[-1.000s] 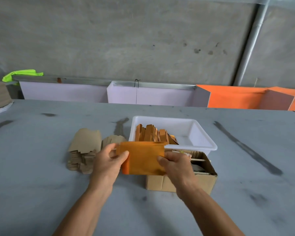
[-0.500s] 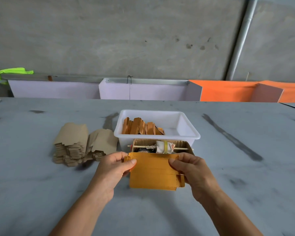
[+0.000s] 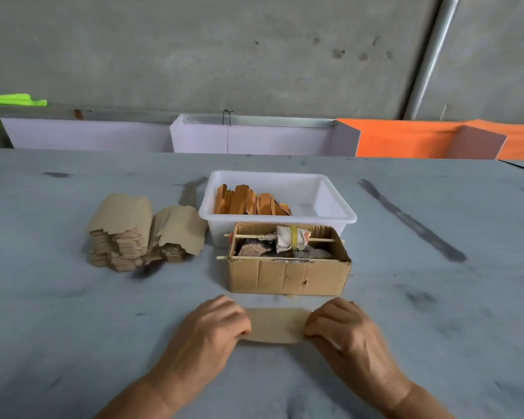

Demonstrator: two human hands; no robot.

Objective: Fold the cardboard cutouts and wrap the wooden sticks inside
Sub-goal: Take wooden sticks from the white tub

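Cardboard cutout flat on desk just in front of the cardboard box, left hand and right hand gripping its two ends with curled fingers; cutout stack left of box.

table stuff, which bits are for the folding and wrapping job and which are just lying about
For the job:
cardboard piece held at its ends by left hand and right hand
stack of cardboard cutouts
white tub with orange wooden sticks

Lying about:
cardboard box of scraps
green cloth
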